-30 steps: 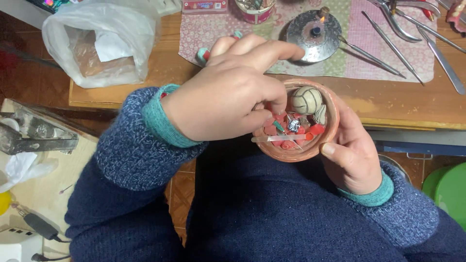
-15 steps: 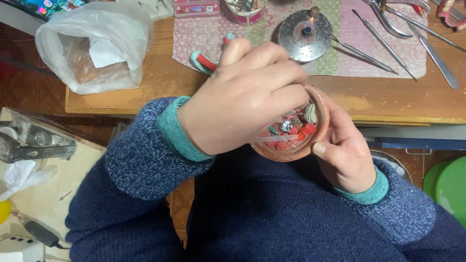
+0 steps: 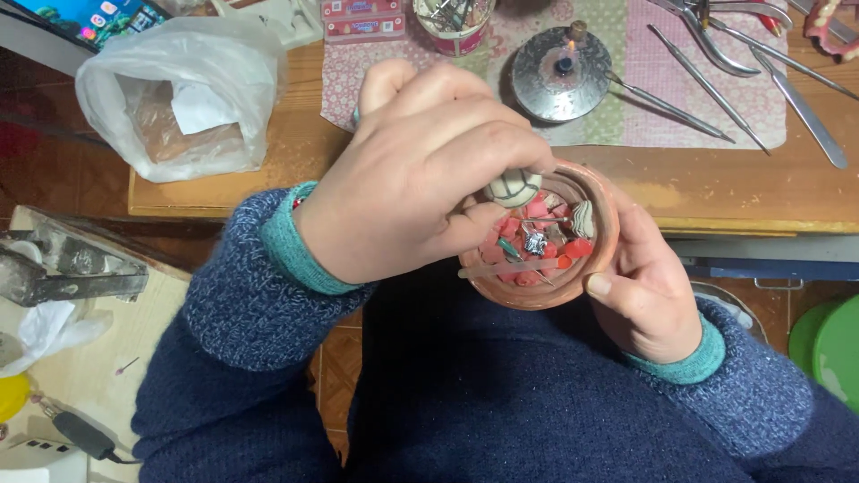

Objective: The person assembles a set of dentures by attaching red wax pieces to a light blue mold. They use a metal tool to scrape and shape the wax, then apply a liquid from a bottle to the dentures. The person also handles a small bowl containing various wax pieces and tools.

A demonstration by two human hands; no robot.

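Note:
My right hand (image 3: 646, 286) cups a small terracotta bowl (image 3: 601, 259) in front of my chest, thumb on its near rim. The bowl holds several red and pink bits, small metal pieces and a thin stick. My left hand (image 3: 420, 170) reaches over the bowl from the left, and its fingertips pinch a small round white ball with dark lines (image 3: 513, 187) just above the contents. Both sleeves are dark blue knit with teal cuffs.
On the wooden table (image 3: 698, 192) beyond lie a patterned cloth (image 3: 716, 94), a lit metal burner (image 3: 559, 73), several long steel tools (image 3: 707, 85), a cup of tools (image 3: 452, 22) and a white plastic bag (image 3: 179, 94). A green tub (image 3: 832, 349) stands at the right, clutter at the left.
My left hand dipped into the bowl, covering it, and has now drawn up with the white ball pinched in its fingertips. The view has shifted slightly.

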